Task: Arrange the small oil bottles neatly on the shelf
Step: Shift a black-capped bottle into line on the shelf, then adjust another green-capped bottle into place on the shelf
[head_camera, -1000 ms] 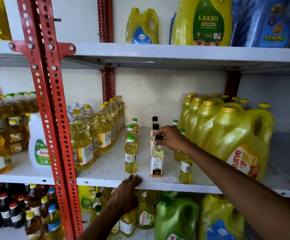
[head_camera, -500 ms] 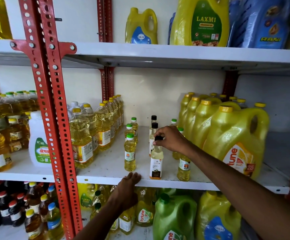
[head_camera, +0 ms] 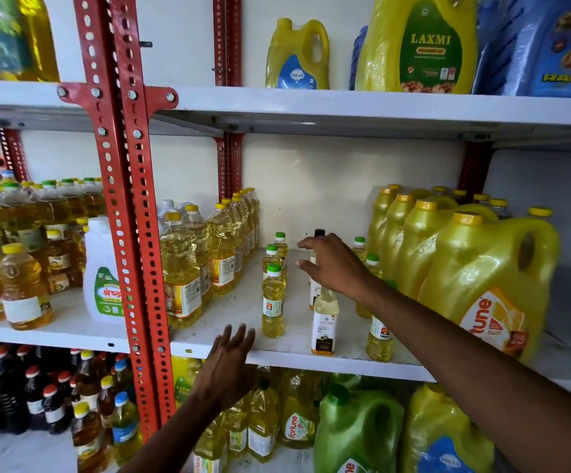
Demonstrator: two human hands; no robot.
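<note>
Half a second ago the right hand (head_camera: 337, 268) pinched the black cap of the white-labelled bottle (head_camera: 325, 319); now it has let go and hovers above and behind that bottle, fingers spread, holding nothing. The left hand (head_camera: 231, 356) has lifted slightly, its fingers now fanned open over the front lip of the middle shelf (head_camera: 209, 348), also empty. Nearest on that shelf, three small bottles stand upright in a loose front line: a green-capped yellow oil bottle (head_camera: 273, 302) on the left, the white-labelled bottle in the middle, and another small yellow bottle (head_camera: 379, 336) on the right, partly behind the right forearm. Farther back, more green-capped small bottles (head_camera: 277, 250) queue behind the left one, and a black-capped bottle (head_camera: 319, 232) peeks above the right hand's fingers. To the left stands a row of medium oil bottles (head_camera: 221, 254) with yellow caps; to the right, big yellow jugs (head_camera: 482, 285) crowd close beside the small ones. A red slotted upright (head_camera: 123, 199) bounds the bay at the near left.
</note>
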